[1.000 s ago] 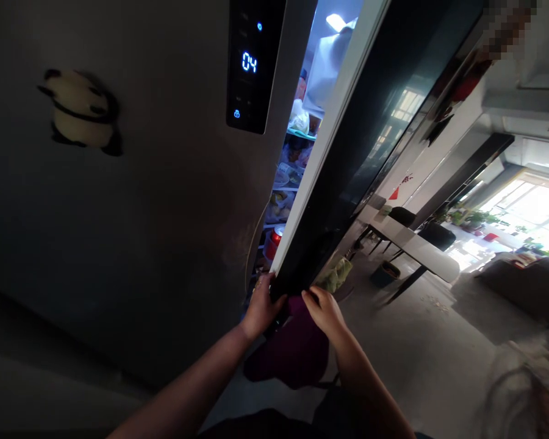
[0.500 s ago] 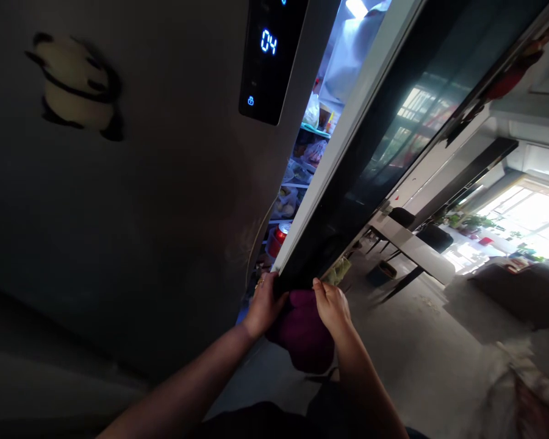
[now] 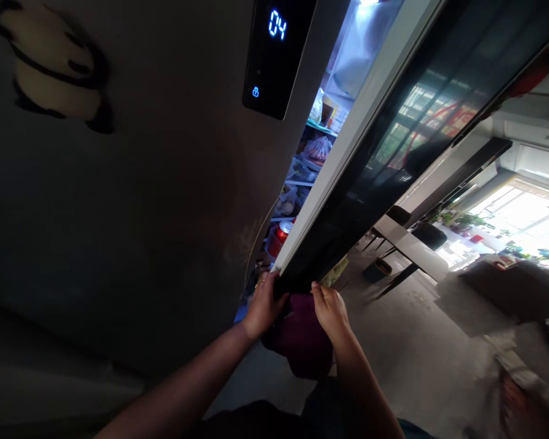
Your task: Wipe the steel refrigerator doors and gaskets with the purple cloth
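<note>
The dark glossy fridge door [image 3: 393,140] stands partly open, lit shelves showing in the gap. My left hand [image 3: 263,305] curls round the inner side of the door's bottom corner. My right hand [image 3: 330,310] grips the same bottom edge from the outer side. A dark purple cloth [image 3: 299,338] hangs bunched between and under both hands, against the door's lower edge. A red can [image 3: 278,236] stands on a low shelf just above my left hand.
The grey left fridge door [image 3: 141,213] carries a panda magnet [image 3: 50,67] and a panel reading 04 [image 3: 277,49]. Food packs [image 3: 318,149] fill the shelves. To the right are a long table [image 3: 412,247], dark chairs [image 3: 430,235], a sofa [image 3: 516,289] and bright windows.
The view has shifted, the fridge sliding up in the picture. Both hands stay at the door's bottom corner, and the purple cloth has been gathered up closer under them.
</note>
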`<state>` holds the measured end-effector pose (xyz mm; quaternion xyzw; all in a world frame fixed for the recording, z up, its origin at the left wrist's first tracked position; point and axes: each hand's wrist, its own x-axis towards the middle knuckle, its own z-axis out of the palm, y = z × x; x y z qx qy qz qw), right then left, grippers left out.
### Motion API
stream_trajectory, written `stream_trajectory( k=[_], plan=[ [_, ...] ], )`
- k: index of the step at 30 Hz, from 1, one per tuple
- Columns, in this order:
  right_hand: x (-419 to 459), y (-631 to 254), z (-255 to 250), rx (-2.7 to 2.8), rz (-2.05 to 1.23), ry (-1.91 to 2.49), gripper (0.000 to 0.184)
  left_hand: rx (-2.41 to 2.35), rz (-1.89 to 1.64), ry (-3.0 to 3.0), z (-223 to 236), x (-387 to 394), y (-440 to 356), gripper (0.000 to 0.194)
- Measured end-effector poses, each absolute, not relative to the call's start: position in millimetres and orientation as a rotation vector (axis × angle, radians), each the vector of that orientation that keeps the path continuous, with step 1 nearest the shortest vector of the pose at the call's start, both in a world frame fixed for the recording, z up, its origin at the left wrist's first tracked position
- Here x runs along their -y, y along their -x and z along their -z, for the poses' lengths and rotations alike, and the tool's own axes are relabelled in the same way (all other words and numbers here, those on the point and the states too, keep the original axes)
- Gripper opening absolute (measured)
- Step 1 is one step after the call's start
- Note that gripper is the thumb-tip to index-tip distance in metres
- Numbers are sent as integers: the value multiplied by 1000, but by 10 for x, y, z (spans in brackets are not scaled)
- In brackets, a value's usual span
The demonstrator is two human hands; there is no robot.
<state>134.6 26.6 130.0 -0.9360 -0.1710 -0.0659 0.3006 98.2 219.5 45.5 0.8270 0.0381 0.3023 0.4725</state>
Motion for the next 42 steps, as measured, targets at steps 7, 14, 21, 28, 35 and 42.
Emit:
stream_trajectory(
  k=[7,14,21,28,35,42],
  plan=[
    [-210,-1352,-1625,429,262,2446,74,-72,-744,-2005,-471,-2191,-974,52],
    [-236,-1345,-1556,421,260,2384,77,-48,-722,-2016,-469,-2212,-974,51],
    [-46,-1361,-1599,341,362,2158,64,-53,-741,-2067,-425,-2224,-990,51],
    [386,-1180,-1847,253,521,1915,25,-3,-779,-2076,-394,-2240,-1003,49],
    [159,-897,-2742,951,1349,1324,28,11,-742,-2058,-445,-2280,-991,49],
    [-320,-1215,-3016,1231,1848,2066,58,59,-687,-2016,-570,-2366,-952,43]
  ],
)
